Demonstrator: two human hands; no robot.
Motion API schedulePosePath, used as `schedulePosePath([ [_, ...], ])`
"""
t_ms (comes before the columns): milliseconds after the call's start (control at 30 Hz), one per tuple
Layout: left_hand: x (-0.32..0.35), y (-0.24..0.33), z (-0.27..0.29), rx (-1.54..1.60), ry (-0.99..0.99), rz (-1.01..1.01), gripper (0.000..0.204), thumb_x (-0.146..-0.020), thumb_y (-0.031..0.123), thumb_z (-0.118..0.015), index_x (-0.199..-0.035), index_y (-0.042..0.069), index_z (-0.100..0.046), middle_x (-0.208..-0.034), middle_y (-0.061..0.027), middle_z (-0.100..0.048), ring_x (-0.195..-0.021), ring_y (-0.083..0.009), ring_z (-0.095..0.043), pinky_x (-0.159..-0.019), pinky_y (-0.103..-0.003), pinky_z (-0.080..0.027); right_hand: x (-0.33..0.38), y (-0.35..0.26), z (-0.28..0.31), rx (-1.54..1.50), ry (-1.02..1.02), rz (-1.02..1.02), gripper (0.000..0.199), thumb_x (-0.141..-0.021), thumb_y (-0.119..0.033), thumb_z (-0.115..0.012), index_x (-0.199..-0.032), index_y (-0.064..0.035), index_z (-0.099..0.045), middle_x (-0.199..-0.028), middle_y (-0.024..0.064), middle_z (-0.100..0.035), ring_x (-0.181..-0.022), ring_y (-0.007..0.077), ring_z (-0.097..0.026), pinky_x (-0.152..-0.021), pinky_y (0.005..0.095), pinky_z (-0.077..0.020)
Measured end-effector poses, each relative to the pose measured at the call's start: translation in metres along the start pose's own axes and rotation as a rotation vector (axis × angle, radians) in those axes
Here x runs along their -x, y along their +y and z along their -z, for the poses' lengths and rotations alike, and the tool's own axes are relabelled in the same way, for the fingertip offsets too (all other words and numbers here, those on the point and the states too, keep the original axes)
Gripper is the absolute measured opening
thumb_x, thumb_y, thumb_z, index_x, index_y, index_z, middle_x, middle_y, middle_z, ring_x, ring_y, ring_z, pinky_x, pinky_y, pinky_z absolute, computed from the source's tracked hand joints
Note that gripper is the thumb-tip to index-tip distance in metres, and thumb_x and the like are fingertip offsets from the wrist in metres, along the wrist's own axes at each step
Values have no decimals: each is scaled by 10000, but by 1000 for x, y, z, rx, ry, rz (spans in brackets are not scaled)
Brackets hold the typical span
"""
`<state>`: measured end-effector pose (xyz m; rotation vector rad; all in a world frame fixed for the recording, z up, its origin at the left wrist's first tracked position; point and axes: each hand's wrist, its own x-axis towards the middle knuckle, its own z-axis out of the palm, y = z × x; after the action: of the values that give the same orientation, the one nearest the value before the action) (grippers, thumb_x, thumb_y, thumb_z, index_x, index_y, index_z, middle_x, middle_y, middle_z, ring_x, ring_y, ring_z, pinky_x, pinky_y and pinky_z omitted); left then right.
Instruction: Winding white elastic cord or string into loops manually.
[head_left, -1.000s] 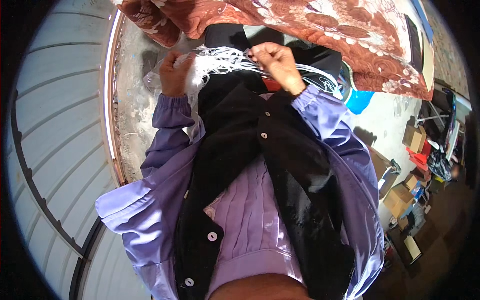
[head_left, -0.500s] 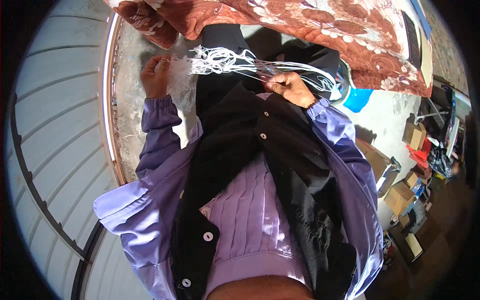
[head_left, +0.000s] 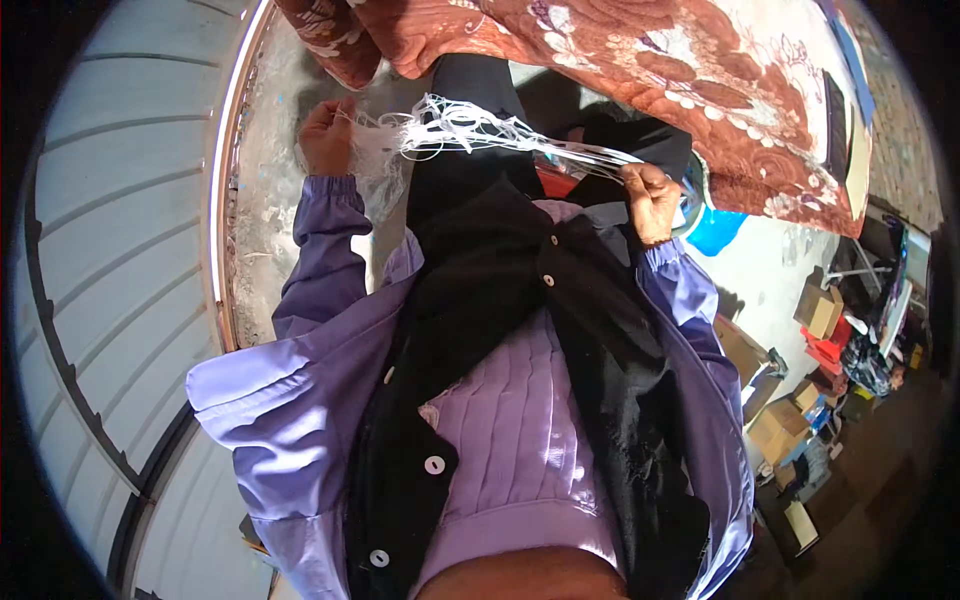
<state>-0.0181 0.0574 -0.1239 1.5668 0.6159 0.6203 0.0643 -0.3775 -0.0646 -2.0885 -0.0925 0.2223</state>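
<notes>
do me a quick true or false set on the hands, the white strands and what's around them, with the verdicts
1. The right hand has its fingers closed on the white strands. True.
2. The left hand touches the right hand. False: they are well apart, with the strands stretched between them.
3. The strands pass across black clothing. True.
4. The sleeves are red. False: they are purple.
5. The cloth at the top has a floral pattern on reddish brown. True.
6. The cardboard boxes are on the person's left. False: they are on the right.
</notes>
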Motion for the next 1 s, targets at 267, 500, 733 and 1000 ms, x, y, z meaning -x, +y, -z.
schedulePosePath([
  [267,7,6,0,19,-106,40,169,-861,207,-683,-800,52,-657,-674,62,-570,-594,-23,-454,-528,-198,-345,-3,5,9,119,176,105,122,-857,-117,-653,-847,-1,-690,-645,-3,-604,-609,58,-502,-567,230,-407],
  [500,6,4,-6,119,-245,157,205,-876,254,-668,-890,49,-663,-769,37,-608,-692,-45,-515,-607,-218,-407,-10,7,25,230,131,107,124,-841,-127,-664,-849,-8,-698,-689,56,-663,-658,87,-573,-619,265,-446],
  [733,12,-33,-22,-144,-341,28,304,-804,154,-687,-1079,64,-593,-882,-30,-630,-773,-94,-568,-691,-236,-456,-2,8,38,219,-31,68,143,-863,-138,-648,-872,-4,-696,-745,72,-677,-696,80,-571,-647,257,-446],
  [1000,19,-31,-22,-393,-157,7,239,-718,115,-690,-947,68,-639,-853,-62,-614,-759,-207,-607,-720,-343,-496,9,13,34,127,-55,-51,141,-868,-96,-622,-896,25,-690,-833,59,-685,-792,101,-592,-731,251,-450],
])
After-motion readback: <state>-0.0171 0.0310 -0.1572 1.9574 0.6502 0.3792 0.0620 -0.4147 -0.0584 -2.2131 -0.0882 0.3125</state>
